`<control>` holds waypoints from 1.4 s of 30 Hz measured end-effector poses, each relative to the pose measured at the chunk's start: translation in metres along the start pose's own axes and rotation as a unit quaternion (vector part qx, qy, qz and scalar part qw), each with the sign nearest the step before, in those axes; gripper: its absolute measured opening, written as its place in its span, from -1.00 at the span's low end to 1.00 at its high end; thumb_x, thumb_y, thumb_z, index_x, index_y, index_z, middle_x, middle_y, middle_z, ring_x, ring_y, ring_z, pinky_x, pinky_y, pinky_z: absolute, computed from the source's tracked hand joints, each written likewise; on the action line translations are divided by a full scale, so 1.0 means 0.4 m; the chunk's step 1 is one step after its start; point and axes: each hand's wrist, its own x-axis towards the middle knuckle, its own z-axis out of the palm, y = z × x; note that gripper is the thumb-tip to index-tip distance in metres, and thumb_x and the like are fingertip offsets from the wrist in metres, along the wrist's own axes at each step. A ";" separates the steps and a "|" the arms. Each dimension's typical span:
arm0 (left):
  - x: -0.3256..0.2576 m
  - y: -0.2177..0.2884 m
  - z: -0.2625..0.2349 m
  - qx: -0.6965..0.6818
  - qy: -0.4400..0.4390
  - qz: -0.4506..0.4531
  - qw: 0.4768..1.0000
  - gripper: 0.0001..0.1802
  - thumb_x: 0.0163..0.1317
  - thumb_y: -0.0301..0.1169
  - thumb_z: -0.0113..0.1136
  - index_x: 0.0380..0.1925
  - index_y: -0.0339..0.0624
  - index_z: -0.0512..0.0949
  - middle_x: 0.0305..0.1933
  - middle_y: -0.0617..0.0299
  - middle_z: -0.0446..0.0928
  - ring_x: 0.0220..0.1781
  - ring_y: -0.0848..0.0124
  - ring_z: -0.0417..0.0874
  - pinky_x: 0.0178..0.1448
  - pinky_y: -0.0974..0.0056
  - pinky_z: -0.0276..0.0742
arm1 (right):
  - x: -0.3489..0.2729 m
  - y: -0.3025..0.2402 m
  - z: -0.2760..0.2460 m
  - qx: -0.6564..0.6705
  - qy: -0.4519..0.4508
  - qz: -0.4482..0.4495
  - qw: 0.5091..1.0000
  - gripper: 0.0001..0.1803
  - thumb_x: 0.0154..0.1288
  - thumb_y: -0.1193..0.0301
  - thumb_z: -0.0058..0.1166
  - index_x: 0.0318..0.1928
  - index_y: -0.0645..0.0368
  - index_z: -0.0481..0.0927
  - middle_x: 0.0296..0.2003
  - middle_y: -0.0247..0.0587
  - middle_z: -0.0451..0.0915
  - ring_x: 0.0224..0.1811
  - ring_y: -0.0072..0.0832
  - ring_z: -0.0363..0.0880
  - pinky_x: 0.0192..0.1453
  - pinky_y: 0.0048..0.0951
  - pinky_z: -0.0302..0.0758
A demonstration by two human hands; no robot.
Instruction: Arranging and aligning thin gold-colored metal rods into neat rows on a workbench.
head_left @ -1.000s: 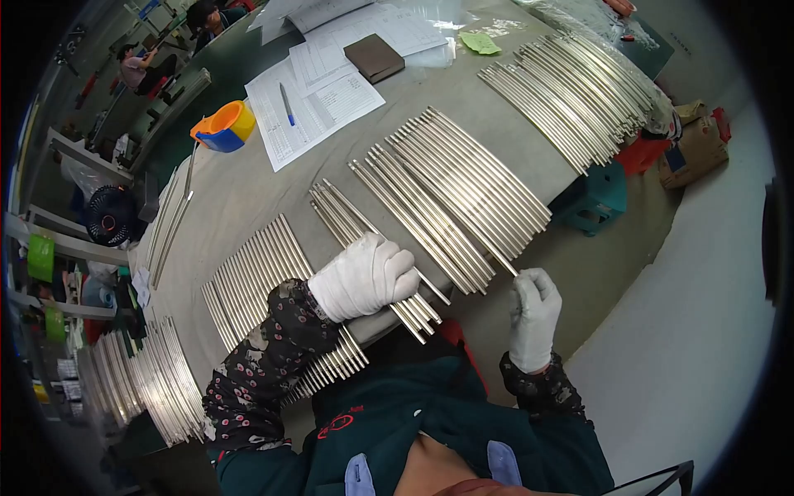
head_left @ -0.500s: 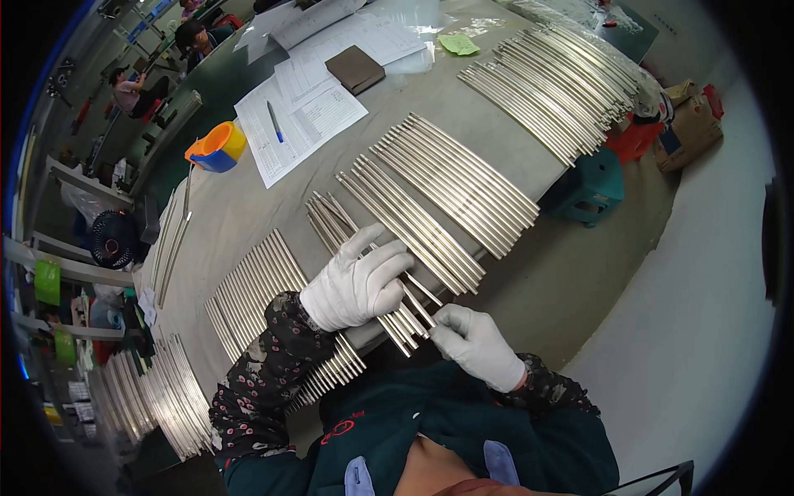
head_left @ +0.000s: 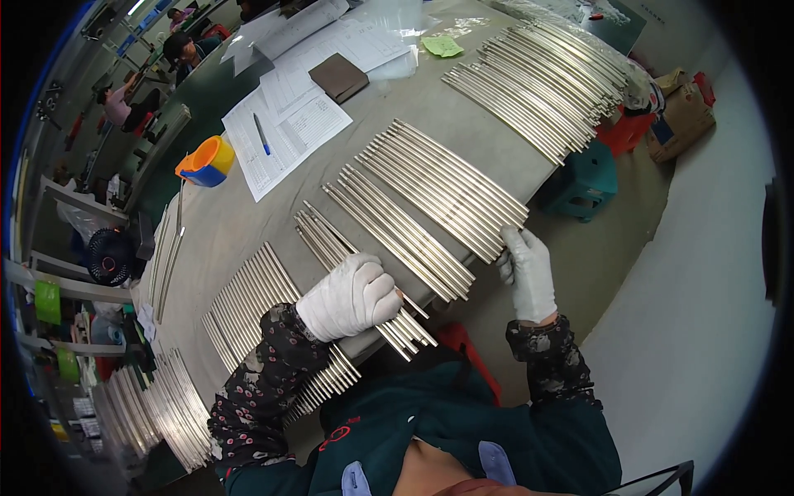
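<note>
Small rod bunch: a few thin silver rods (head_left: 364,281) are lying slanted near the front edge of the table, right in front of the person.
Left hand: the left hand (head_left: 351,296), in a white glove, is curling into a loose fist on top of this small bunch and is pressing on the rods. I cannot tell if it is really gripping one.
Right hand: the right hand (head_left: 528,269), also in a white glove, is reaching up to the near ends of the big row of rods (head_left: 442,198). Its fingers are mostly straight and are touching the rod ends at the table edge, not closing around anything.
Other rods: another row (head_left: 256,310) is lying to the left, under the flowery sleeve (head_left: 265,388). A long bunch (head_left: 538,91) is lying at the far right of the table. More rods (head_left: 157,413) are piling up at the lower left.
Table: the grey table (head_left: 248,223) is holding white papers (head_left: 285,136) with a blue pen (head_left: 261,134), a brown pad (head_left: 339,77), and an orange and blue tape roll (head_left: 205,161).
Room: a teal stool (head_left: 583,182) and a brown box (head_left: 682,124) are sitting on the pale floor to the right. Other people are working far off at the top left.
</note>
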 end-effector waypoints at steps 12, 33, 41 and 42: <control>-0.019 0.006 -0.004 -0.018 -0.064 -0.026 0.997 -0.78 -0.11 -0.41 0.15 -0.42 -0.09 0.35 -0.39 0.25 0.39 -0.28 0.26 0.49 -0.05 0.17 0.49 | -0.038 0.011 0.003 -0.001 0.080 -0.082 0.993 -0.83 0.23 0.39 0.12 -0.42 0.21 0.48 -0.66 -0.51 0.34 -0.65 -0.78 0.20 -0.57 -0.70 0.14; -0.026 0.005 -0.002 -0.039 0.032 0.016 0.999 -0.71 -0.10 -0.52 0.12 -0.36 -0.11 0.26 -0.34 0.19 0.40 -0.32 0.25 0.47 0.03 0.06 0.50 | -0.130 0.001 -0.004 -0.193 -0.341 -0.005 0.920 -0.71 0.35 0.29 -0.06 -0.37 0.29 0.52 -0.64 -0.31 0.47 -0.61 -0.62 0.41 -0.46 -0.54 0.38; -0.022 0.002 0.005 -0.030 0.003 0.014 0.999 -0.78 -0.05 -0.52 0.14 -0.41 -0.15 0.31 -0.35 0.19 0.40 -0.32 0.24 0.47 -0.07 0.10 0.52 | 0.022 -0.014 -0.019 -0.021 0.009 -0.013 1.000 -0.64 0.33 0.10 -0.02 -0.42 0.13 0.43 -0.68 -0.49 0.32 -0.74 -0.79 0.12 -0.70 -0.71 0.04; -0.021 0.001 0.005 -0.028 0.002 0.013 1.000 -0.78 -0.05 -0.52 0.14 -0.41 -0.15 0.31 -0.35 0.19 0.40 -0.32 0.24 0.47 -0.07 0.10 0.52 | 0.023 -0.021 -0.010 -0.033 0.005 0.009 0.999 -0.65 0.33 0.12 0.00 -0.43 0.13 0.43 -0.68 -0.49 0.32 -0.74 -0.78 0.11 -0.69 -0.70 0.04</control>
